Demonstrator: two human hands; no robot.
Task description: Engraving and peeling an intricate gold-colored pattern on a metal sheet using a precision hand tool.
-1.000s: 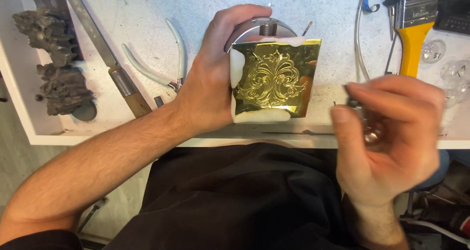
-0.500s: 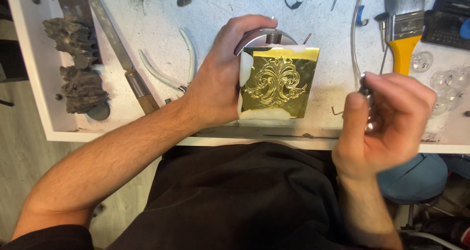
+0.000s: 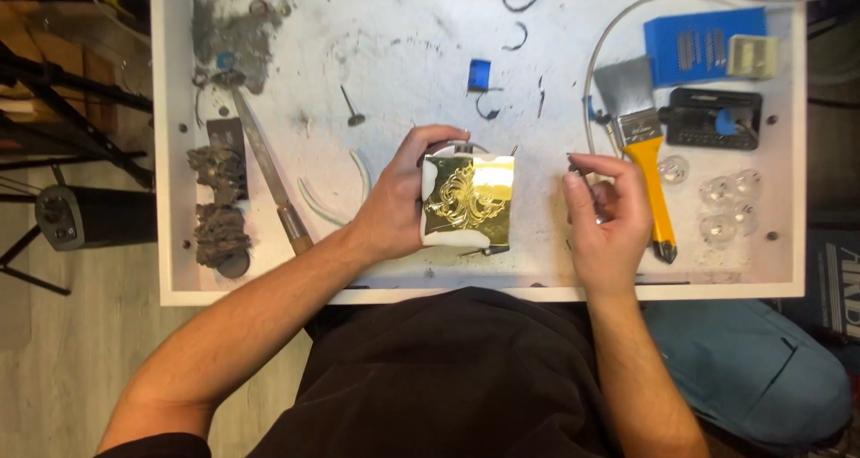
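The left hand [image 3: 394,209] has its grip clamped around the side of a gold embossed plate [image 3: 469,200], steadying it face-up near the counter's [image 3: 403,55] front edge for working. The right hand [image 3: 607,218] pinches a thin metal tool [image 3: 584,182] just beside it, fingers closed. A yellow-handled brush [image 3: 643,153] lies toward the right edge, within reach.

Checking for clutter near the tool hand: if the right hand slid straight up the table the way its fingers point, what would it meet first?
Hedged, since height is unclear: the right hand would likely first reach the clear tube.
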